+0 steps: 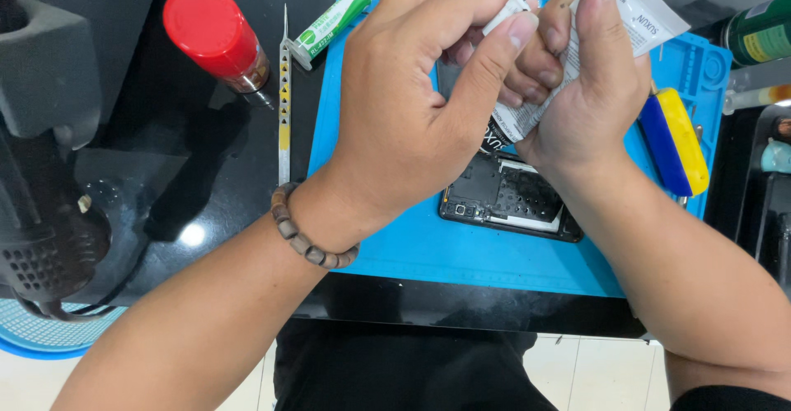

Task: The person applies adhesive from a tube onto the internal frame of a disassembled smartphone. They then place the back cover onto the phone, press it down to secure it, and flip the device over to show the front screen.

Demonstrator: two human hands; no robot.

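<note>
Both hands meet over the blue work mat (pixel 428 250). My left hand (pixel 412 106) pinches the white nozzle cap (pixel 509 11) of a glue tube between thumb and forefinger. My right hand (pixel 589 89) is wrapped around the flattened white glue tube (pixel 643 15), whose tail sticks out past my fingers. Under the hands lies an opened black phone frame (pixel 511 201) with its inner parts showing; the hands hide its upper half. A beaded bracelet (pixel 309 242) circles my left wrist.
A red-capped can (pixel 216 36), long metal tweezers (pixel 284 98) and a small green-and-white tube (pixel 334 17) lie at the upper left. A blue-and-yellow tool (pixel 677 143) rests on the mat's right side. A black hot-air device (pixel 49 172) stands at the far left, a green can (pixel 762 32) top right.
</note>
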